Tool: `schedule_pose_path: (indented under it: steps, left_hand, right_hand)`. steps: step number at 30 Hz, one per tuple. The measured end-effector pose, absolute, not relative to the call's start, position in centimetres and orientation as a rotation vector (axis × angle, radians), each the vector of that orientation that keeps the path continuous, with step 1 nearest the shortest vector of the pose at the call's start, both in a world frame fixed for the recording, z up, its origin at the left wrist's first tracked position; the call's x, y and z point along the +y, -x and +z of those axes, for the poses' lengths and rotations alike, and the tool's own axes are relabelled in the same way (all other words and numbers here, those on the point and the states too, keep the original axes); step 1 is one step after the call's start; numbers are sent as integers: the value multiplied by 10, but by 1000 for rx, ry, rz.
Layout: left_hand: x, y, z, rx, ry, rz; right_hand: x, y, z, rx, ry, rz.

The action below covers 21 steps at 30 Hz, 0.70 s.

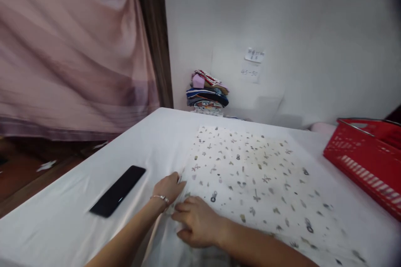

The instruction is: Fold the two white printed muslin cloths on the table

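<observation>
A white printed cloth (238, 175) with small plant and ring motifs lies spread flat on the white-covered table (150, 137). At its left edge, my left hand (169, 187), with a bracelet at the wrist, is closed on the fabric. Just right of it and nearer to me, my right hand (199, 221) has its fingers bent and closed on the cloth near its near-left corner. Both fingertips are partly hidden and a little blurred. Left of my hands, a black phone (118, 191) lies flat on the table.
A red plastic basket (363, 158) with a metal handle stands at the right edge. Folded clothes (207, 91) are stacked beyond the table's far edge by the wall. A pink curtain (75, 50) hangs at left. Paper notes (252, 64) are stuck to the wall.
</observation>
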<state>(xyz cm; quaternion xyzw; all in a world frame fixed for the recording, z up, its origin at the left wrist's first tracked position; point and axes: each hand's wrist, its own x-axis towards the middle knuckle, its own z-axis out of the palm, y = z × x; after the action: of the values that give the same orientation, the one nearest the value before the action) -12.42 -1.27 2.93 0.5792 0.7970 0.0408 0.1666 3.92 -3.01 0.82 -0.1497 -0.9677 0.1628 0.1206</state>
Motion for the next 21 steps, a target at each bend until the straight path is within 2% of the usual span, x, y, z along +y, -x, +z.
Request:
schedule_pose_path:
  steps: [11, 16, 21]
  left_hand:
    - [-11, 118, 29, 2229, -1659, 214]
    - [-9, 121, 21, 2230, -1606, 402]
    - [-12, 135, 11, 2239, -1664, 404]
  right_hand:
    - [-23, -39, -9, -2836, 381, 309]
    - [-21, -38, -6, -2856, 401, 353]
    - [-13, -73, 10, -2747, 421, 509]
